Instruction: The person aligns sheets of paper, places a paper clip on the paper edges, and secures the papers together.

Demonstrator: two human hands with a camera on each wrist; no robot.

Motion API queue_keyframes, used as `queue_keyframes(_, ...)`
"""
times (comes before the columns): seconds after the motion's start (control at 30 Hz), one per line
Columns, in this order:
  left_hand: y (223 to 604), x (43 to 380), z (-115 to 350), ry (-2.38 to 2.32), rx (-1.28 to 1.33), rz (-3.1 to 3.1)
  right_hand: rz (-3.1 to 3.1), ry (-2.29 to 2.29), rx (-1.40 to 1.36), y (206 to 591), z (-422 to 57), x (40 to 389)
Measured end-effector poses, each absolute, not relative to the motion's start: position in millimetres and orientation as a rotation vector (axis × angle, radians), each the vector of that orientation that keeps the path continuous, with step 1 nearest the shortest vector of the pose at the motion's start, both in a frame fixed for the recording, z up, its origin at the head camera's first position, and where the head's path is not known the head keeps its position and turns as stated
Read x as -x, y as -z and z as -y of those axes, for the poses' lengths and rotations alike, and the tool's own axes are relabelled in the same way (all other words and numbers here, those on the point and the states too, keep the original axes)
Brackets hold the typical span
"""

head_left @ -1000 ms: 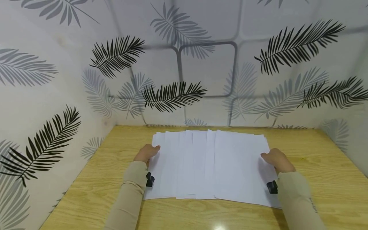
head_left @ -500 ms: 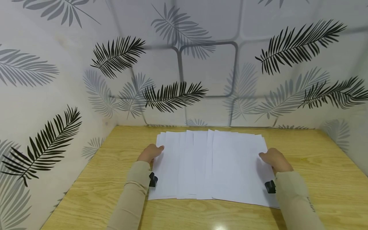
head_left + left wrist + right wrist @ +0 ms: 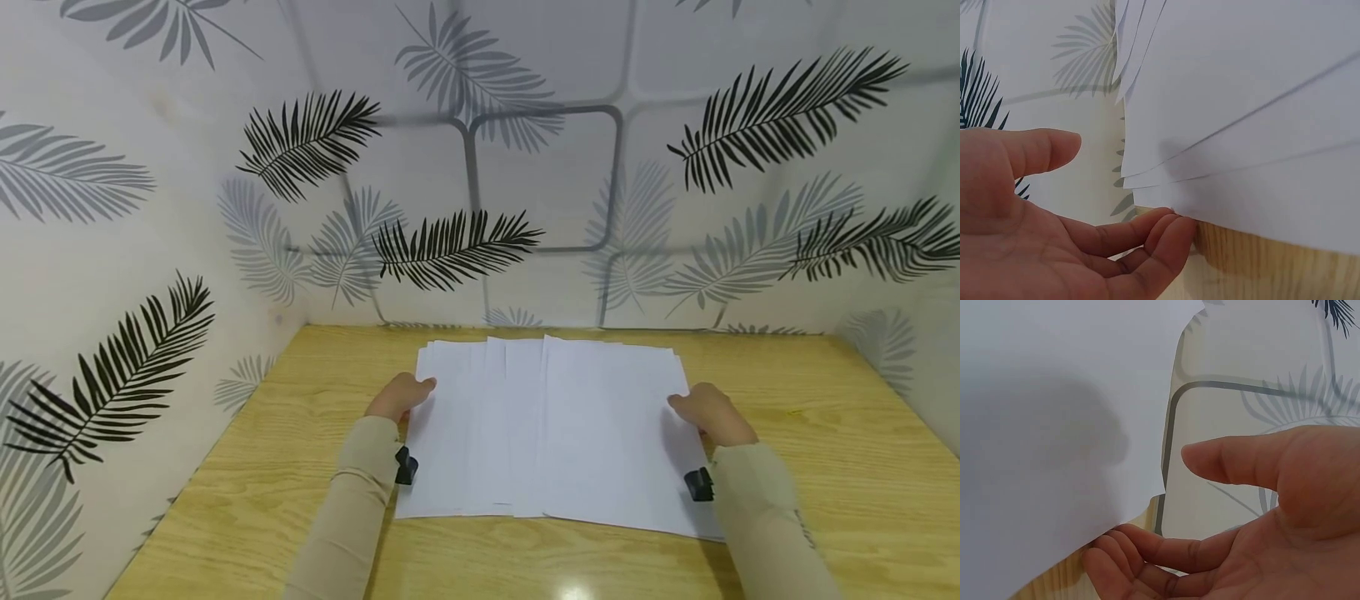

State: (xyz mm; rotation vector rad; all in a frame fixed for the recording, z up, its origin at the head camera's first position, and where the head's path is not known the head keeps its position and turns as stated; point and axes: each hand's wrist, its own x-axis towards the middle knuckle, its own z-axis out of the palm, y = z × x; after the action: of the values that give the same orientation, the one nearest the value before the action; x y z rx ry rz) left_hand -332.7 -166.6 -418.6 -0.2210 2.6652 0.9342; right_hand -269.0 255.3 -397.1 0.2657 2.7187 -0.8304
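Several white paper sheets (image 3: 495,433) lie fanned out and overlapping on the wooden table, their edges staggered. At the left edge of the spread is my left hand (image 3: 397,396); in the left wrist view its fingertips (image 3: 1182,228) touch the edge of the sheets (image 3: 1241,206), while the thumb stands up, apart from the paper. My right hand (image 3: 714,413) is at the right edge. The right wrist view has its fingertips (image 3: 1107,556) against the rim of the top sheet (image 3: 1041,437), with the thumb raised clear of it. Neither hand pinches the paper.
The wooden table (image 3: 255,475) meets a wall (image 3: 540,292) covered with leaf-patterned paper behind the sheets. Another patterned wall (image 3: 97,250) rises at the left. A small black device (image 3: 406,466) sits at the left wrist, another black device (image 3: 699,484) at the right.
My left hand has moved right and my right hand slightly left. The spread of sheets has become narrower, with more overlap between them.
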Motion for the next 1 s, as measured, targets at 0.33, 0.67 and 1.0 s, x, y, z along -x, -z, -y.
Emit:
queue_keyframes(0.33, 399, 315, 156, -0.916, 0.171, -2.673, -2.715, 0.845, -0.259, 395, -249, 268)
queue_keyframes(0.67, 401, 315, 150, -1.037, 0.192, -2.626, -2.712, 0.84, -0.258, 396, -244, 270)
queue_keyframes(1.0, 402, 317, 142, -1.009, 0.204, -2.627, -2.672, 0.836, -0.286, 395, -239, 271)
